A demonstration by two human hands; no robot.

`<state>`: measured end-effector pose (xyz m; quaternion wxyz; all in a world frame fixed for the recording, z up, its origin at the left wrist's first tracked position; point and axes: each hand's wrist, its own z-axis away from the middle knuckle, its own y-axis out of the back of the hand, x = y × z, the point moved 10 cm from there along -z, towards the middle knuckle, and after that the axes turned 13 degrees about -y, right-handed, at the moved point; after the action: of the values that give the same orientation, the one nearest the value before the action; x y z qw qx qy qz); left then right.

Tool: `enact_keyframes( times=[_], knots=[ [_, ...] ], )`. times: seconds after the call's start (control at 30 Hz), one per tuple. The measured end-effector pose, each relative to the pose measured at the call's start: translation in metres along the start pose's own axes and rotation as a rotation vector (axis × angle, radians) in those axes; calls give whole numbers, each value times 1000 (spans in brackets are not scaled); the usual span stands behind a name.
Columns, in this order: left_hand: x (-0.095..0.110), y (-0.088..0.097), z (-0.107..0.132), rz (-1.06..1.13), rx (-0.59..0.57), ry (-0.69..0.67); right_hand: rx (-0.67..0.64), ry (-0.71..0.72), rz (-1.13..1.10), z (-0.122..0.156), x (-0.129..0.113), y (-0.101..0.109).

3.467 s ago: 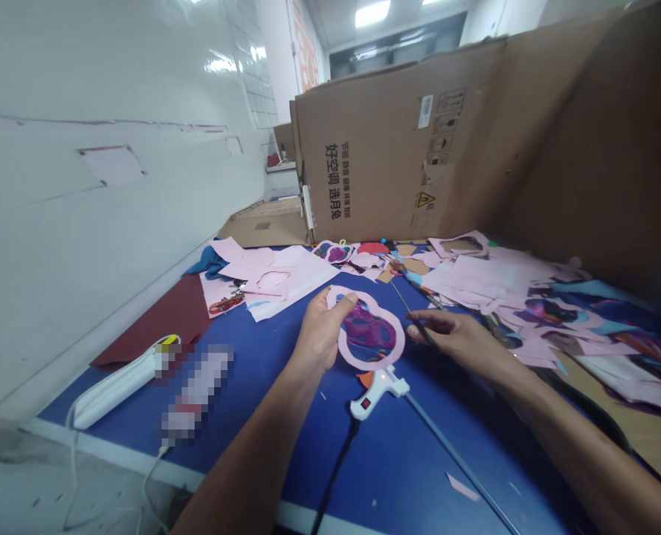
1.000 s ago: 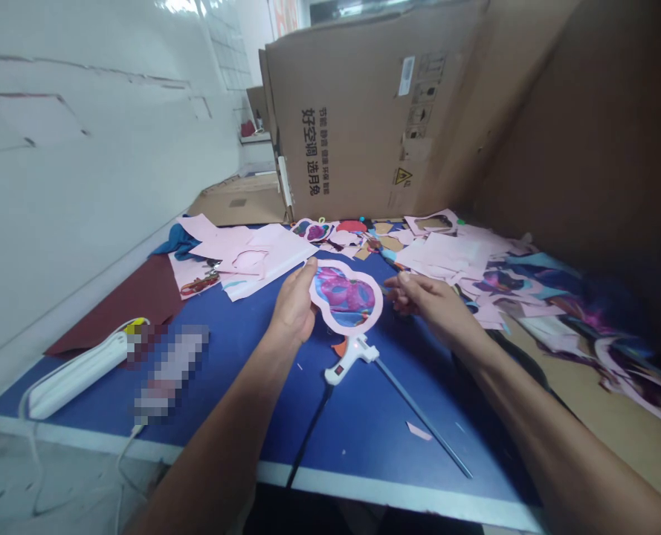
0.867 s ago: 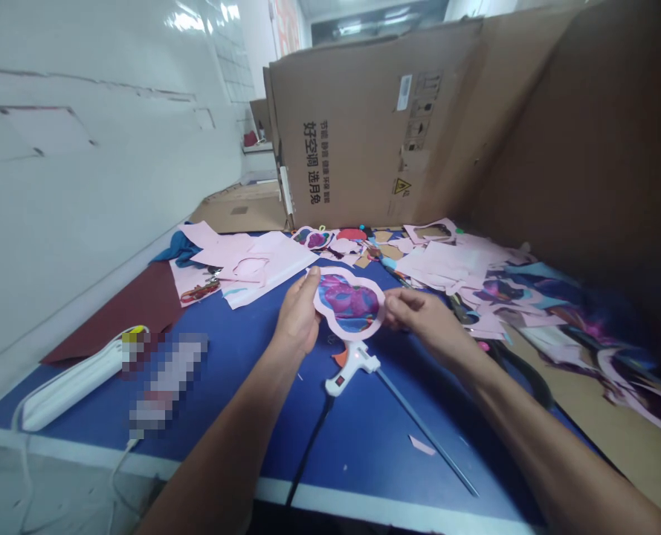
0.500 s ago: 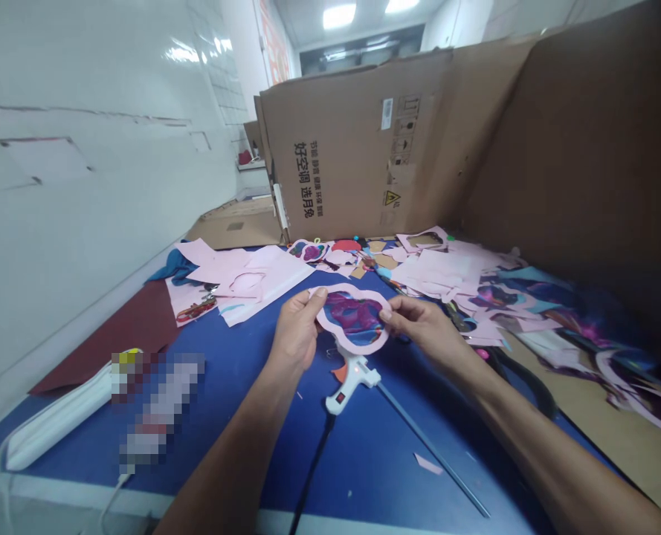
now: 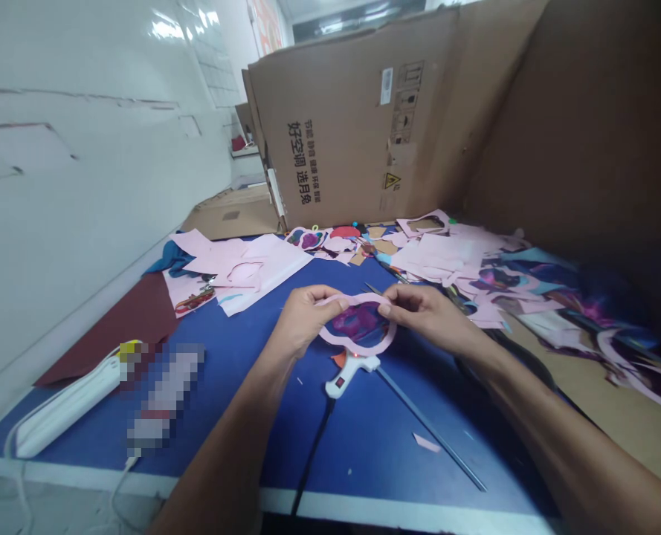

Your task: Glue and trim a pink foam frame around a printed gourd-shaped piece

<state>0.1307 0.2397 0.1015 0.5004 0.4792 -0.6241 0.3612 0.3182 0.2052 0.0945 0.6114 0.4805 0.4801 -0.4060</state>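
Between my two hands I hold a rounded, lobed pink paper cutout (image 5: 383, 348) with a dark blue and purple patterned middle. My left hand (image 5: 308, 316) pinches its upper left edge, thumb on the near face. Its upper right edge is gripped by my right hand (image 5: 419, 308), fingers curled behind. Just below the cutout lies a white hot glue gun (image 5: 342, 375), its nozzle end hidden behind the paper. A grey glue stick (image 5: 430, 427) sticks out of its back, and its black cord runs toward the table's front edge.
Pink paper sheets (image 5: 268, 260) lie at the back left, near a dark red sheet (image 5: 112, 327). Paper scraps (image 5: 442, 260) pile up at the back right. A large cardboard box (image 5: 352, 141) walls off the far side. A white power strip (image 5: 68, 412) sits at left.
The cutout has tilted, its top edge tipping so that it looks flatter. Both hands have shifted their hold along its upper edge, the left thumb reaching further inward. The view has dipped slightly.
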Motion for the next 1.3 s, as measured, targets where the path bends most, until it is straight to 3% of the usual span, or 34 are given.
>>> enact_keyframes(
  times=[0.3,0.57,0.9,1.07,1.3],
  knots=[
    [-4,-16,11,51,-96,122,79,-67,-67,11,-7,1],
    [0,-27,13,16,-173,67,7,-56,26,12,-6,-6],
    [-8,-27,16,87,-202,174,29,-99,12,14,-6,-2],
    [-3,-32,15,25,-242,98,8,-106,10,13,-4,-5],
    [-6,-21,13,-53,-157,87,84,-69,-29,9,-4,6]
  ],
)
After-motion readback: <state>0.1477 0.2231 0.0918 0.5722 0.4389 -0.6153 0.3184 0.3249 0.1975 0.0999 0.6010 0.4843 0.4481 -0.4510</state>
